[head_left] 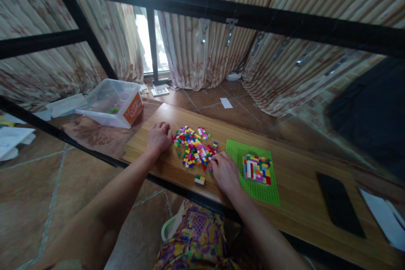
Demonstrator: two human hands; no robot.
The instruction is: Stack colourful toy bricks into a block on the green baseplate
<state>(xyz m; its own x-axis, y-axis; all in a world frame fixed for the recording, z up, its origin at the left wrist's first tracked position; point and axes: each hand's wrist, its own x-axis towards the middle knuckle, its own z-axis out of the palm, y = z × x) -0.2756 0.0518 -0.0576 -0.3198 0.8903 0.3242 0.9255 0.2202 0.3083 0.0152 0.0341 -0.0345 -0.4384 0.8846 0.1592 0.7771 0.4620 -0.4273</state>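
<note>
A loose pile of small coloured toy bricks (193,147) lies on the wooden tabletop (300,168). My left hand (160,137) rests at the pile's left edge, fingers loosely bent and slightly apart, with nothing visible in it. At the pile's right edge, my right hand (226,173) has its fingertips pinched together; what is between them is too small to make out. Just right of that hand, a green baseplate (232,147) carries a rectangular build of multicoloured bricks (257,169). A small joined block of white, green and yellow bricks (199,180) sits apart, near the front edge.
A black phone-like slab (340,203) and white paper (384,215) lie toward the table's right end. A clear plastic bin (109,101) with an orange label stands on the floor at left. Dark metal bars (190,0) cross in front of the curtains (202,50).
</note>
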